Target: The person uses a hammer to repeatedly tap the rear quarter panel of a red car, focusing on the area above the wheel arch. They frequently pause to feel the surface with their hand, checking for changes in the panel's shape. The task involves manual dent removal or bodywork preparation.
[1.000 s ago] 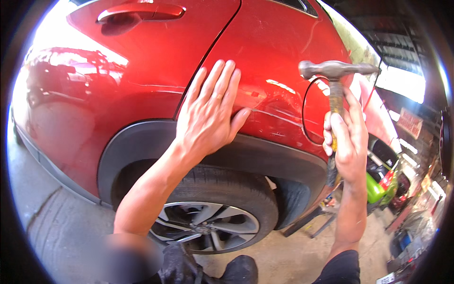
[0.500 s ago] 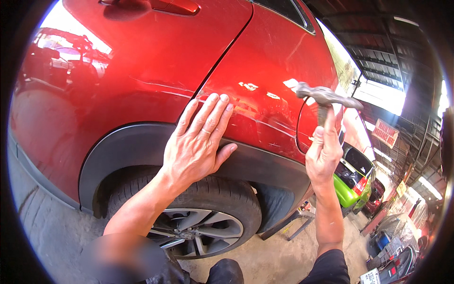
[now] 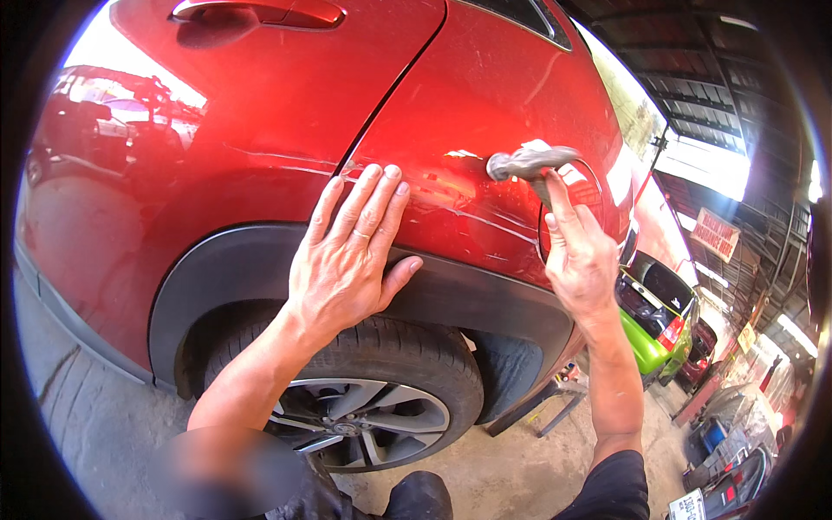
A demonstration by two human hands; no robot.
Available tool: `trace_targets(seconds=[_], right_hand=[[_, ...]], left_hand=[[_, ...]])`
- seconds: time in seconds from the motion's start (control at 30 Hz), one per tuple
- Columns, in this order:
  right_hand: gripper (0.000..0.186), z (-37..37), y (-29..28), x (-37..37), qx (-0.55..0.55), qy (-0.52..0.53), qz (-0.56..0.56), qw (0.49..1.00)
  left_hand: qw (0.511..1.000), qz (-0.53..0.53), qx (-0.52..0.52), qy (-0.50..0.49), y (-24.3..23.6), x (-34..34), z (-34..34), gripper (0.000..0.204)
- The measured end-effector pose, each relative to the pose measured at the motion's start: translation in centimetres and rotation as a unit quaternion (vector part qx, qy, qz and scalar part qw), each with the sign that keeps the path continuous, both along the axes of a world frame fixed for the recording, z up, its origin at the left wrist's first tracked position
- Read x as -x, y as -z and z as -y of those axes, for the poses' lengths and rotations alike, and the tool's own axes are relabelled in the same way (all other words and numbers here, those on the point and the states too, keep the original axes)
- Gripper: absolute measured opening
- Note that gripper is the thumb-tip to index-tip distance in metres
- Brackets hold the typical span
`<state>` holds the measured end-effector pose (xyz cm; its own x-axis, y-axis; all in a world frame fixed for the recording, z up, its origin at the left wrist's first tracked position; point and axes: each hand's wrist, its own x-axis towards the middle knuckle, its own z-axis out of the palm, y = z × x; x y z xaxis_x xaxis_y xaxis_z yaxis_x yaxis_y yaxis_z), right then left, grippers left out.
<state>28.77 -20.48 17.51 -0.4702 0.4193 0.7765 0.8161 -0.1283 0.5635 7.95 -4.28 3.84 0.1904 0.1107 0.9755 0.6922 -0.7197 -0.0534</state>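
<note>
My left hand [image 3: 345, 256] lies flat against the red car's rear side panel [image 3: 485, 95], fingers stretched out just above the black wheel-arch trim [image 3: 451, 289]. A ring shows on one finger. My right hand [image 3: 582, 256] is wrapped round the handle of a hammer, its index finger stretched up along it. The metal hammer head [image 3: 530, 162], slightly blurred, is in front of the panel by the round-cornered fuel flap [image 3: 582, 195]; whether it touches the paint I cannot tell. Pale scratches [image 3: 490, 218] run across the panel to the right of my left hand.
Below the arch is the car's wheel [image 3: 347, 425] with its dark tyre, close to my knees. A door handle [image 3: 260, 12] juts out at the upper left. Behind on the right stand a green car [image 3: 640, 347], a low metal stand [image 3: 559, 412] and cluttered parts.
The hammer has swung left and closer to the panel, its head tilting, with my right hand following. My left hand keeps flat on the panel; the view has shifted slightly.
</note>
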Motion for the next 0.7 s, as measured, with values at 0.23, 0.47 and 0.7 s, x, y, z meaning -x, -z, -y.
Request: trace_targets(seconds=[0.23,0.47,0.7], right_hand=[[0.066,-1.1,0.4,-0.7,-0.014,-0.092,-0.015,0.996],[0.068,-1.3,-1.5,-1.1,-0.054,-0.182,0.027,0.982],[0.065,-0.3,-2.3,-1.7,-0.057,-0.169,0.013,0.984]], left_hand=[[1.0,-0.004,-0.005,-0.014,-0.1,-0.1,0.1,0.078],[1.0,0.008,-0.013,-0.025,-0.3,0.1,0.1,0.077],[1.0,0.003,-0.005,-0.021,-0.2,0.0,0.2,0.078]])
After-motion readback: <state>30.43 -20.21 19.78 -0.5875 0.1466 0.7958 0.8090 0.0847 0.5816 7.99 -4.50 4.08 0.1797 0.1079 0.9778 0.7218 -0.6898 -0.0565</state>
